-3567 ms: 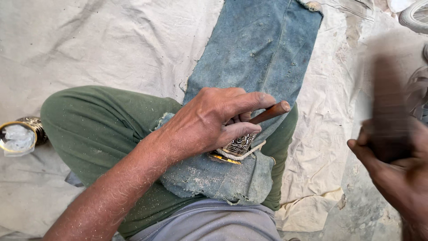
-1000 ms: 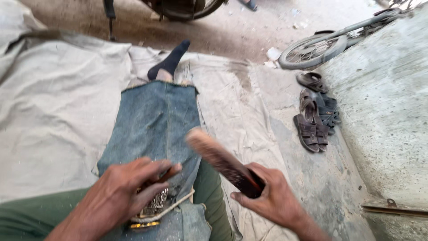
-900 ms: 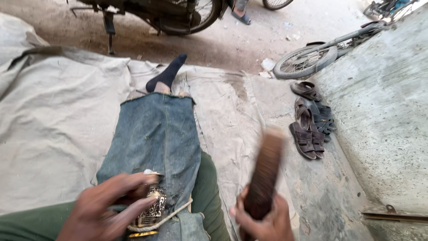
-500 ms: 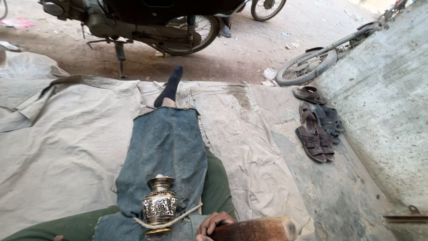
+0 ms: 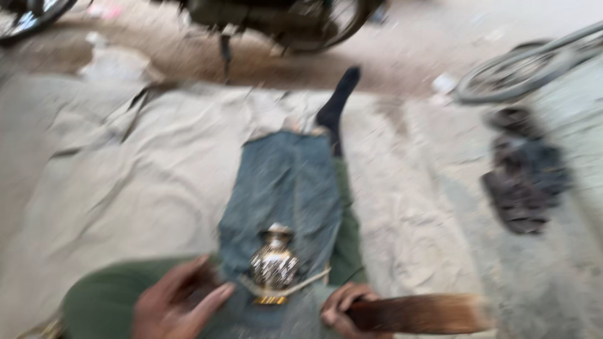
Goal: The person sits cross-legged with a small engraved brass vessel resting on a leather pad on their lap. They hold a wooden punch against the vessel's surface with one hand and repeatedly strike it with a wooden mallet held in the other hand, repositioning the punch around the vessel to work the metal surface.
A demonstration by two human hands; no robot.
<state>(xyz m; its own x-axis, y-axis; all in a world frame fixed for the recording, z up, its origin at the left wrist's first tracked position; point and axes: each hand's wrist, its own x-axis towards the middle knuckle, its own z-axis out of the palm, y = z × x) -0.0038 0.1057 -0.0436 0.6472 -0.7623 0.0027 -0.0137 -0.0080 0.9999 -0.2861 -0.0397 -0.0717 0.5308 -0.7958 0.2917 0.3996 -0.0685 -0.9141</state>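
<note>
Our right hand (image 5: pixel 344 307) is closed around one end of a brown wooden mallet (image 5: pixel 418 314), which lies almost level and points to the right, low in the blurred view. Our left hand (image 5: pixel 179 304) is open, with the fingers loosely spread, and it rests on the green trouser leg (image 5: pixel 100 298); it holds nothing.

Between both hands stands a small shiny metal pot (image 5: pixel 274 267), upright on a piece of blue denim cloth (image 5: pixel 282 188) that covers our outstretched leg. A thin cord (image 5: pixel 301 282) seems to go around its base. The pot is just beside the left fingertips, not touching them as far as we can tell, and near the right hand also.

We judge this as a pause between strokes: the pot stands free and the mallet is held aside. A further stroke would need the left hand to grip the pot firmly first, because it stands on soft cloth and can tip.
</note>
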